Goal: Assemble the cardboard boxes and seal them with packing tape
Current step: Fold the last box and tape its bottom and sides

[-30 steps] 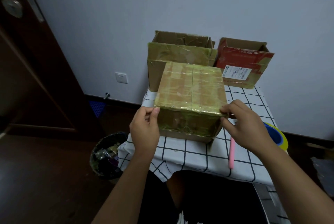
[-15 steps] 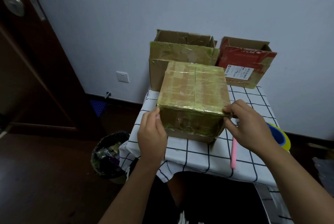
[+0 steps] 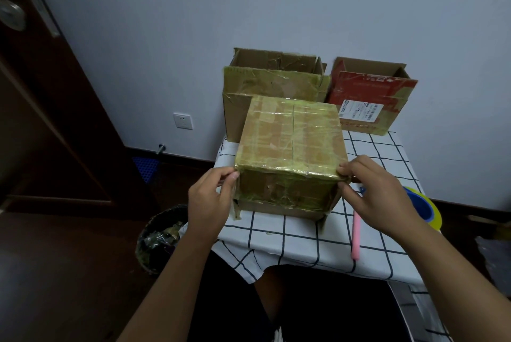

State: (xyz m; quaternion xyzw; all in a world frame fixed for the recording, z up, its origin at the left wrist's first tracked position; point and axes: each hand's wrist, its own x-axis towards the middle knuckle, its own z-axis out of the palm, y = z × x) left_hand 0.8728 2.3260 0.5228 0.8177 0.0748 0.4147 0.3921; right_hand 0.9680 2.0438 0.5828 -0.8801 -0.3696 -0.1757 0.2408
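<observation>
Each grip, left hand (image 3: 210, 198) and right hand (image 3: 378, 192), is pinched on the taped box (image 3: 290, 145), tape being pressed down; turning is judged next.

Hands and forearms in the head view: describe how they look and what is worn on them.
Both the left hand and the right hand are bare, with no gloves. No rings, watch or bracelet show. Both forearms are uncovered up to the bottom edge of the frame, with no sleeve in view. Fingernails look short and unpainted. No markings show on either hand or forearm.
</observation>
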